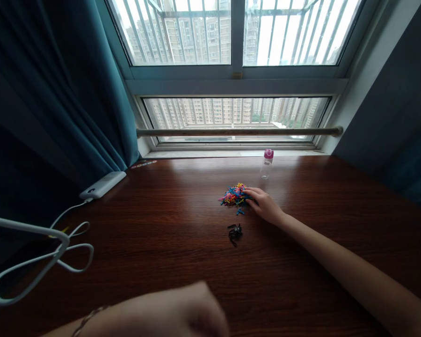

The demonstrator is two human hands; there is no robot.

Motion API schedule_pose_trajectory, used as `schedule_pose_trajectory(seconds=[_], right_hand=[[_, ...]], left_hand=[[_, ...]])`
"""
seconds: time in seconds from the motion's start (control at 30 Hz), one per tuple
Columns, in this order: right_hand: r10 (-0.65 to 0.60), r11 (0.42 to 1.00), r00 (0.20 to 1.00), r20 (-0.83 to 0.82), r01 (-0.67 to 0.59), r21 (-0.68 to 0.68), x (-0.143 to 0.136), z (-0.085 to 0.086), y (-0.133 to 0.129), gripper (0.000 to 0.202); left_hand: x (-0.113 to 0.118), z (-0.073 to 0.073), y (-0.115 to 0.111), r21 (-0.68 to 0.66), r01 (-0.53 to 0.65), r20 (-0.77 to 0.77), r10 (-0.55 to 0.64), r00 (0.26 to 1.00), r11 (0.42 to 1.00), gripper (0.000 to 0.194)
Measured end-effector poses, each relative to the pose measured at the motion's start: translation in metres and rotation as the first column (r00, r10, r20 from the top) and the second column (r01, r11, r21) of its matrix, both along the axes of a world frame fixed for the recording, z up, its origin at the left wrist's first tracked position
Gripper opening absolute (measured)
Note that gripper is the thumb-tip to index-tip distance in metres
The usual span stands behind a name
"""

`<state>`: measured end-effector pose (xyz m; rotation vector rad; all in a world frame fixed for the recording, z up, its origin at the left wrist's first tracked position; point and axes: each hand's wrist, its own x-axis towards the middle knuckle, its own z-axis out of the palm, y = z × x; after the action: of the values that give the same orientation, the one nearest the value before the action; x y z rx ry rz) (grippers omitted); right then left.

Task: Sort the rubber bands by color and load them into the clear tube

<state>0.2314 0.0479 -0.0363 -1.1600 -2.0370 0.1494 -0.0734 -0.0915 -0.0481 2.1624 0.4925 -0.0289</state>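
A heap of small, thin multicoloured pieces (233,194), pink, blue, yellow and orange, lies in the middle of the brown table; they look like little elastic hair bands, though their kind is hard to make out. My right hand (265,206) reaches in from the right, fingers stretched over the heap's right edge, thumb apart. Just below the heap sit a few blue pieces (240,212). Closer to me is a small cluster of black pieces (235,233). At the bottom edge my left hand (196,309) is blurred and bent down at the wrist, its fingers hidden.
A clear bottle with a pink cap (267,164) stands behind the heap, near the window. To the left are a white power strip (103,184) and a looped white cable (61,248) beside a blue curtain (101,93). A metal rail (238,132) crosses the window.
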Motion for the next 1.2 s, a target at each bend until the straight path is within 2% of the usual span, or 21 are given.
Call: schedule_pose_trajectory(seconds=[0.03,0.07,0.1,0.13,0.17,0.23,0.33,0.4,0.47,0.53,0.63,0.73,0.83,0.93,1.2], right_hand=[[-0.007,1.0,1.0,0.007,0.007,-0.002,-0.001,-0.002,0.005,0.027],[-0.026,1.0,1.0,0.001,0.026,-0.001,-0.001,-0.005,0.008,0.024],[-0.052,0.999,0.999,-0.014,0.052,0.0,-0.001,-0.007,0.011,0.021],[-0.077,0.997,0.996,-0.033,0.077,0.0,0.0,-0.009,0.013,0.019],[-0.098,0.995,0.994,-0.052,0.098,0.0,0.002,-0.011,0.014,0.019],[-0.125,0.992,0.988,-0.087,0.125,-0.003,0.006,-0.014,0.014,0.018],[-0.178,0.984,0.971,-0.157,0.177,-0.019,0.012,-0.014,0.014,0.017],[-0.226,0.974,0.951,-0.211,0.223,-0.039,0.013,-0.013,0.015,0.018],[-0.266,0.964,0.929,-0.258,0.257,-0.068,0.014,-0.012,0.016,0.02],[-0.299,0.954,0.907,-0.295,0.282,-0.101,0.013,-0.012,0.018,0.022],[-0.35,0.937,0.873,-0.339,0.32,-0.144,0.014,-0.013,0.022,0.024],[-0.339,0.939,0.864,-0.372,0.285,-0.193,0.014,-0.017,0.025,0.024],[-0.3,0.946,0.876,-0.378,0.223,-0.235,0.014,-0.02,0.028,0.024],[-0.348,0.93,0.866,-0.359,0.268,-0.253,0.014,-0.02,0.028,0.023],[-0.394,0.907,0.873,-0.287,0.32,-0.274,0.014,-0.017,0.026,0.02]], left_hand=[[0.019,0.017,0.026,0.026,-0.018,0.041,0.017,0.999,0.999,0.028],[0.038,0.032,0.052,0.135,-0.162,0.145,0.142,0.979,0.977,0.027],[0.056,0.044,0.077,0.251,-0.278,0.265,0.21,0.941,0.927,0.026],[0.072,0.053,0.101,0.36,-0.309,0.362,0.174,0.916,0.88,0.027],[0.086,0.058,0.123,0.469,-0.292,0.414,0.085,0.906,0.833,0.029],[0.103,0.055,0.16,0.619,-0.204,0.36,-0.043,0.932,0.759,0.034],[0.108,0.033,0.194,0.702,-0.149,0.277,-0.074,0.958,0.697,0.038],[0.106,0.019,0.204,0.716,-0.185,0.296,-0.052,0.954,0.673,0.036],[0.103,0.012,0.209,0.716,-0.234,0.333,-0.027,0.943,0.657,0.032],[0.102,0.009,0.211,0.703,-0.27,0.379,-0.026,0.925,0.658,0.028],[0.101,0.009,0.214,0.643,-0.326,0.463,-0.013,0.886,0.693,0.022],[0.1,0.008,0.217,0.535,-0.431,0.552,0.086,0.83,0.727,0.018],[0.098,0.007,0.219,0.413,-0.54,0.595,0.232,0.77,0.733,0.017],[0.097,0.005,0.222,0.304,-0.615,0.608,0.349,0.714,0.728,0.018],[0.096,-0.003,0.231,-0.058,-0.68,0.623,0.558,0.547,0.731,0.022]])
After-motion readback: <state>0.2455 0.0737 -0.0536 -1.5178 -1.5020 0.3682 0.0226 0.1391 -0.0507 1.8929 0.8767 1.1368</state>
